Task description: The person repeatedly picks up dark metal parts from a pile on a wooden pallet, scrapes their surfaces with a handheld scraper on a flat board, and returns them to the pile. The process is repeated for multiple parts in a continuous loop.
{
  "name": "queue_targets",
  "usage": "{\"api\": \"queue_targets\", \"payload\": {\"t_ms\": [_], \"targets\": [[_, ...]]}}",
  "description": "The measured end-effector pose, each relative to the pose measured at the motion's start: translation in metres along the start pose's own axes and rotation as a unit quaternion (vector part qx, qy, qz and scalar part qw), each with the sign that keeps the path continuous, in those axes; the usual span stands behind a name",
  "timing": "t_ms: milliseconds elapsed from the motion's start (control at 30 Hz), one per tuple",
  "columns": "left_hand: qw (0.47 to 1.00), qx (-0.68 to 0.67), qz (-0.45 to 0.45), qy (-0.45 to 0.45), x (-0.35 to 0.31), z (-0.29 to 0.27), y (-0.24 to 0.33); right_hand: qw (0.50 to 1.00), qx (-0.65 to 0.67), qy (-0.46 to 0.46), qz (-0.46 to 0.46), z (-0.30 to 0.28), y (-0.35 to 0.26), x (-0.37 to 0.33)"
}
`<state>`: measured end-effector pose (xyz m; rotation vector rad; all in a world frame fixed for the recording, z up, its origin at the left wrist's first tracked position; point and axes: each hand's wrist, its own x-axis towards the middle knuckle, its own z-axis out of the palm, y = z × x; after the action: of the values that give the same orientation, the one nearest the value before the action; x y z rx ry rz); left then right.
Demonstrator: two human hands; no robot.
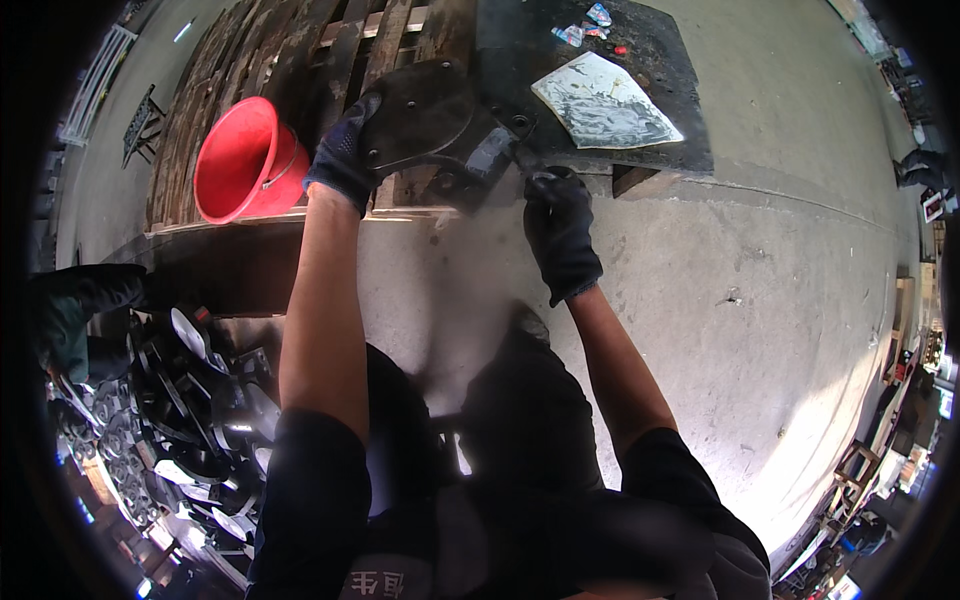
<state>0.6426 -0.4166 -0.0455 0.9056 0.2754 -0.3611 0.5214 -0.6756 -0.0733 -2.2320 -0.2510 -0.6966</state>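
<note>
My left hand (347, 150), in a dark knit glove, is closed around the left edge of a dark flat metal part (420, 115). The part has a broad rounded plate with small holes and a narrower arm with round bosses at its right. It is tilted over the front of the pallet. A grey rectangular patch (490, 152) shows on that arm. My right hand (560, 225), gloved too, is curled closed just right of the part. A short dark piece sticks out of its fingers toward the part, but its kind cannot be made out.
A red bucket (240, 165) stands on the wooden pallet (285, 60) at left. A dark board (680, 95) at right bears a smeared white sheet (605, 105) and crumpled wrappers (585, 30). Several black metal parts (215, 400) are heaped at lower left, near another person's sleeve (65, 320).
</note>
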Motion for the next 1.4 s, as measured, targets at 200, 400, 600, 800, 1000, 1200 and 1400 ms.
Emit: {"api": "queue_targets", "payload": {"t_ms": [200,400,600,800,1000,1200,1400], "targets": [[0.999,0.009,-0.022,0.027,-0.001,0.002,0.001,0.997,0.057,0.026,0.042,0.004,-0.004,-0.011],[1.0,-0.008,-0.02,-0.008,0.002,-0.003,0.001,0.999,0.013,-0.039,-0.014,-0.005,-0.016,-0.006],[1.0,-0.011,-0.027,0.007,0.007,-0.01,-0.002,0.994,0.097,-0.036,-0.028,-0.005,-0.01,-0.014],[1.0,-0.014,-0.02,-0.002,0.003,-0.002,-0.001,0.997,0.013,0.066,0.027,0.012,0.014,-0.02],[0.999,0.003,-0.012,0.039,0.001,-0.003,-0.001,0.994,0.064,0.092,0.012,0.014,0.013,-0.01],[0.998,0.007,-0.008,0.057,-0.006,0.006,0.0,0.99,0.082,0.116,-0.014,0.018,0.006,-0.012],[0.999,0.005,-0.024,0.041,0.001,-0.004,-0.001,0.996,-0.076,-0.046,0.007,0.008,-0.003,-0.01]]}}
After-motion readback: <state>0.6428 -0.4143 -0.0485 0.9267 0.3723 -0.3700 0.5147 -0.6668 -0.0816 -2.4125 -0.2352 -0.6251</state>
